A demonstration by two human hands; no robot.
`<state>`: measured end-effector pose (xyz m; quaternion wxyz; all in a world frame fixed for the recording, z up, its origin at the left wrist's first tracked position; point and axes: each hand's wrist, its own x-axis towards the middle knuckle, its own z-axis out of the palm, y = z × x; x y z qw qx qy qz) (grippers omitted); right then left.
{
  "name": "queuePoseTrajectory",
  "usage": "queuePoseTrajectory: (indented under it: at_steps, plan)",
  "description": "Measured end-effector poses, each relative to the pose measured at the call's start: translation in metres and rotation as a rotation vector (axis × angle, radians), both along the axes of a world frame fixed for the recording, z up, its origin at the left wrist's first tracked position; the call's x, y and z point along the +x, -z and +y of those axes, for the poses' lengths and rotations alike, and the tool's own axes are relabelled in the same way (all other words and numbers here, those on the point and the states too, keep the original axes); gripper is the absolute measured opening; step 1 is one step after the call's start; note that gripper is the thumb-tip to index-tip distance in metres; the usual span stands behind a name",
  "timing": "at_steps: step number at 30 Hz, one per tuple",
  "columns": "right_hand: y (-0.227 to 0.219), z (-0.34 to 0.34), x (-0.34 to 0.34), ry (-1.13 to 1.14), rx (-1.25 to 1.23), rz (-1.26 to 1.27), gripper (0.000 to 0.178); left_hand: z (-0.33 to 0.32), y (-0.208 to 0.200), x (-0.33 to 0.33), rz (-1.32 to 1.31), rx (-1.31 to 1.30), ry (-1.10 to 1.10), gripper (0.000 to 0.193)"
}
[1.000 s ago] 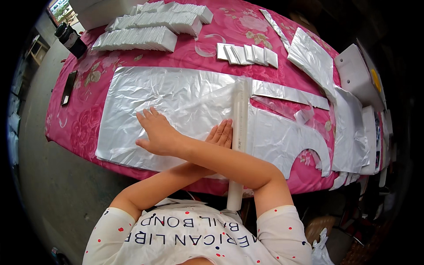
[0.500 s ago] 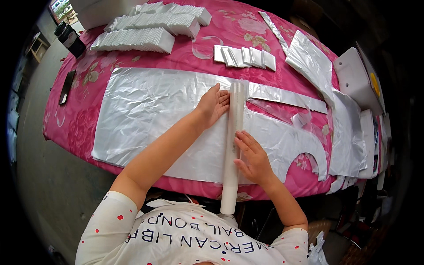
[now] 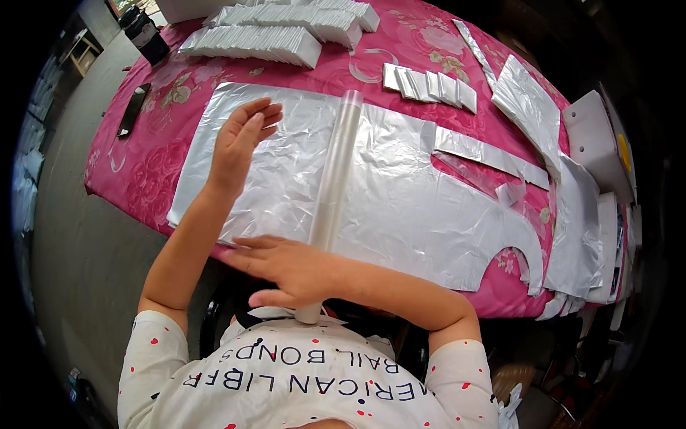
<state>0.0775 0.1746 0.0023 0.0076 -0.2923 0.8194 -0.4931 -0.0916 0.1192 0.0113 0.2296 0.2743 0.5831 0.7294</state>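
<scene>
A thin silvery-white plastic sheet (image 3: 400, 164) lies flat across the table, with a strap-like strip and a curved cut-out at its right end. Across it, running toward my body, rests a long pale tube (image 3: 337, 168), translucent at its far end. My left hand (image 3: 243, 143) is over the sheet's left part, apart from the tube, fingers loosely bent and holding nothing. Reaching leftward across the tube's near part, my right hand (image 3: 289, 268) has its fingers stretched out near the sheet's front edge. Whether it touches the sheet or tube, I cannot tell.
Folded white packets (image 3: 250, 44) stand in rows at the back left; several more (image 3: 432, 87) lie behind the sheet. A phone (image 3: 134, 111) and a dark bottle (image 3: 143, 34) are on the left. More plastic sheets (image 3: 529, 100) and a white box (image 3: 589, 139) occupy the right side.
The tube has rolled leftward over the sheet. My left hand has moved left, off the tube's side, and my right hand has swung left across its near part. The view has shifted slightly.
</scene>
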Motion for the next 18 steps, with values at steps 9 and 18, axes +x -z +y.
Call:
queuePoseTrajectory:
  at_steps: [9,18]
  plan:
    - [0.026,0.048,-0.055,0.395,0.362,0.267,0.046,-0.207,0.038,0.014,0.0,-0.277,-0.311,0.032]
    - [0.049,-0.069,-0.196,0.365,0.515,0.319,0.047,-0.206,0.031,0.068,0.516,-0.863,-0.259,0.058]
